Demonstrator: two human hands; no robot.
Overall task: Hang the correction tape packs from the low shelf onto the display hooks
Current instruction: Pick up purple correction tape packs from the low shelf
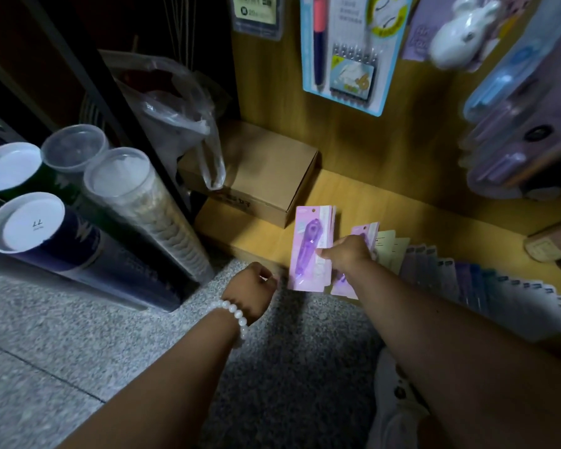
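A stack of purple correction tape packs (310, 246) stands at the front edge of the low wooden shelf (402, 215). My right hand (348, 254) grips this stack at its right side, thumb on the front pack. A second purple pack (365, 234) shows just behind the hand. A row of more packs (467, 280) in green, purple and blue fans out along the shelf to the right. My left hand (253, 294), with a white bead bracelet, hovers just left of the stack's lower end, fingers curled, holding nothing I can see.
A cardboard box (263, 176) sits on the shelf's left end with a clear plastic bag (182, 115) draped over it. Capped tubes (78, 205) lean at the left. Pen packs (347, 50) and other goods (525, 131) hang on the back panel above. Speckled floor (78, 335) lies below.
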